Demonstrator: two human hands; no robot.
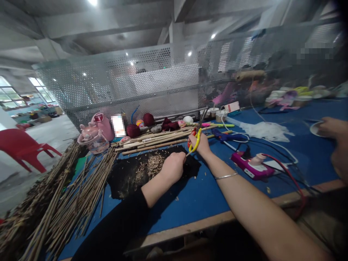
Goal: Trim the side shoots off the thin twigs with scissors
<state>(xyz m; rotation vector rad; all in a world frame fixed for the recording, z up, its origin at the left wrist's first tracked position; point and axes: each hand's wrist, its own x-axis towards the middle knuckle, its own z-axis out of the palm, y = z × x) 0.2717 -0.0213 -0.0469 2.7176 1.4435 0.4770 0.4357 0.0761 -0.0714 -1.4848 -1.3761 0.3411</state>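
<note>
Back from the bench's (190,206) near edge, our left hand (173,167) closed round a thin stick (190,152), mostly hidden by the fist, our right hand (202,144) gripping yellow-handled scissors (198,137) by the black cloth (123,172), blades (203,117) indistinct, another person's arm (339,154) cut off.

A craft workshop: concrete beams (108,21) above a blue worktable (209,199) with sticks (81,194) and yarn balls (148,119).
</note>
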